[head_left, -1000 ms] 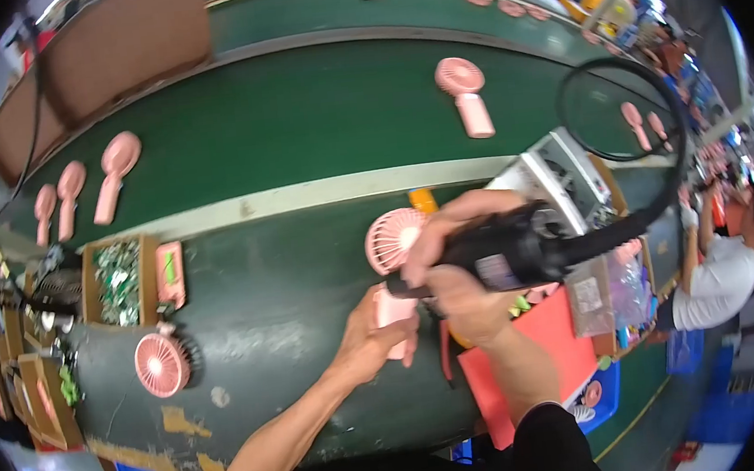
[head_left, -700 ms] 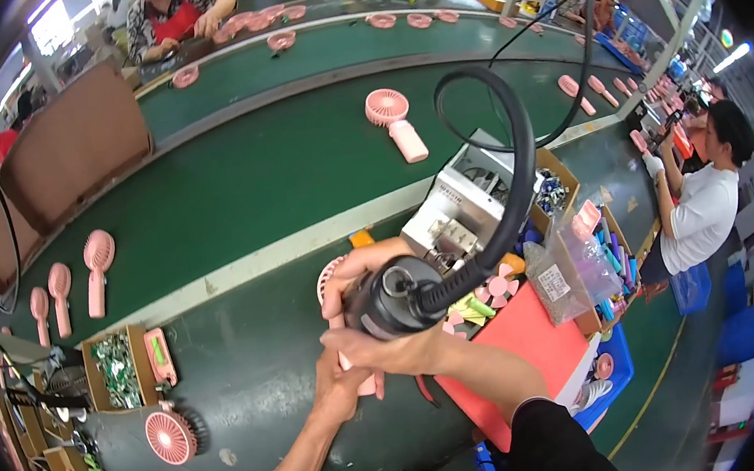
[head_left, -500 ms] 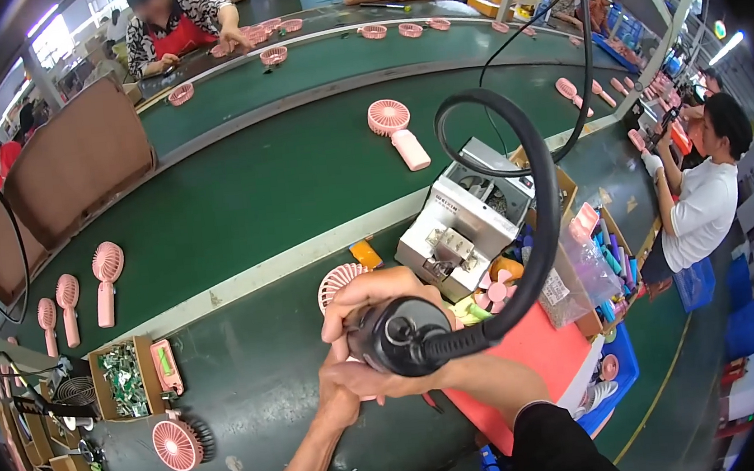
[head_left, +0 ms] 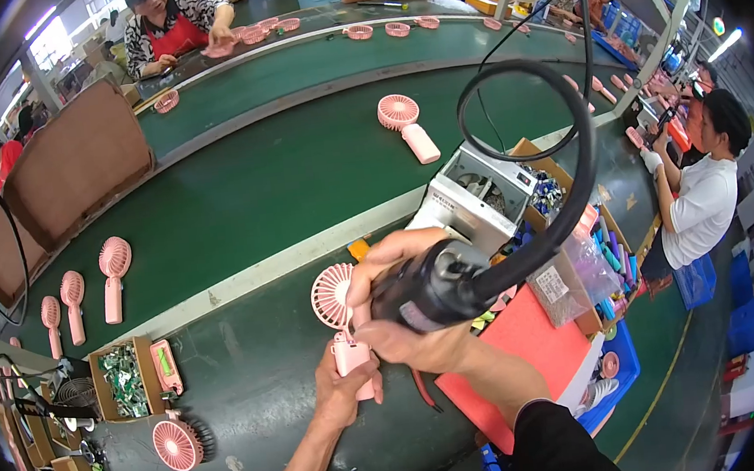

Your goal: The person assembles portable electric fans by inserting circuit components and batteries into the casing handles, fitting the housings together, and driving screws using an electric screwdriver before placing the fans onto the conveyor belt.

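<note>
My left hand [head_left: 346, 388] is closed around the handle of a pink handheld fan [head_left: 332, 296], its round grille pointing away from me. In my right hand [head_left: 423, 340] is a black electric screwdriver [head_left: 427, 287], tilted, with a thick black cable [head_left: 568, 235] looping up from its end. My right fingers wrap its body just right of the fan. The screwdriver's tip is hidden behind my hand. Beyond my right hand stands a metal screw feeder [head_left: 473, 199], partly covered by the screwdriver and hand.
A green conveyor [head_left: 262, 174] carries several pink fans. On my bench are a box of circuit boards [head_left: 125, 380], a round pink fan head [head_left: 178, 445], a red sheet [head_left: 533, 348] and a bag of small parts [head_left: 557, 295]. Co-workers sit across the belts; one in a white shirt [head_left: 701, 204] is at right.
My right hand and the screwdriver have moved right and tilted, uncovering the fan's handle in my left hand. Fans on the near belt have shifted right; pieces on the far belt have shifted left.
</note>
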`<state>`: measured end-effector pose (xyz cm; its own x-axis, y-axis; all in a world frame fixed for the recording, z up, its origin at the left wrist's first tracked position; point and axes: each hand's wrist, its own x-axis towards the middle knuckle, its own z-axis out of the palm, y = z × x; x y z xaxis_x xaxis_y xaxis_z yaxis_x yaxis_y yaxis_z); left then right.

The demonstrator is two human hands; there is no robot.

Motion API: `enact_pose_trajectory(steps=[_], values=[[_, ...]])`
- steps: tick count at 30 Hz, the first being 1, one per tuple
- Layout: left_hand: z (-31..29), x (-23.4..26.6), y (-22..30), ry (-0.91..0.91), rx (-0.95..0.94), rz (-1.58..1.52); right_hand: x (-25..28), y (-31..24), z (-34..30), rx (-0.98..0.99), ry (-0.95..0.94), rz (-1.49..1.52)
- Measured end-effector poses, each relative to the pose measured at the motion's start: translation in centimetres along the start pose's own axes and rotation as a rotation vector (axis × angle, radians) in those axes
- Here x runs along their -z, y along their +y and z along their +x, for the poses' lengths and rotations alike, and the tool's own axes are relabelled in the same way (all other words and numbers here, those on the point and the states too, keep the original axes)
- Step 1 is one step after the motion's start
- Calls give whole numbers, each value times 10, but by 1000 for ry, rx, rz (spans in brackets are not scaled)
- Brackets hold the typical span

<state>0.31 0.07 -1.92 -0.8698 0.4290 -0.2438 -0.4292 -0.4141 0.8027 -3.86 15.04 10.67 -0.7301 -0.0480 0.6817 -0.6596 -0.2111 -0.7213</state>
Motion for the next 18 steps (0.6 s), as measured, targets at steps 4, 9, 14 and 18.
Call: enact_pose_trajectory(steps=[4, 9, 14, 18], values=[[0, -2, 7, 22, 0, -20, 20, -10, 20, 115, 172, -174], [1, -5, 7, 18, -4, -48, 45, -23, 35, 126, 509, -376], [1, -6, 4, 11, -1, -42, 58, -21, 38, 114, 559, -466], [-1, -3, 4, 27, -13, -15, 58, -10, 43, -38, 563, -564]])
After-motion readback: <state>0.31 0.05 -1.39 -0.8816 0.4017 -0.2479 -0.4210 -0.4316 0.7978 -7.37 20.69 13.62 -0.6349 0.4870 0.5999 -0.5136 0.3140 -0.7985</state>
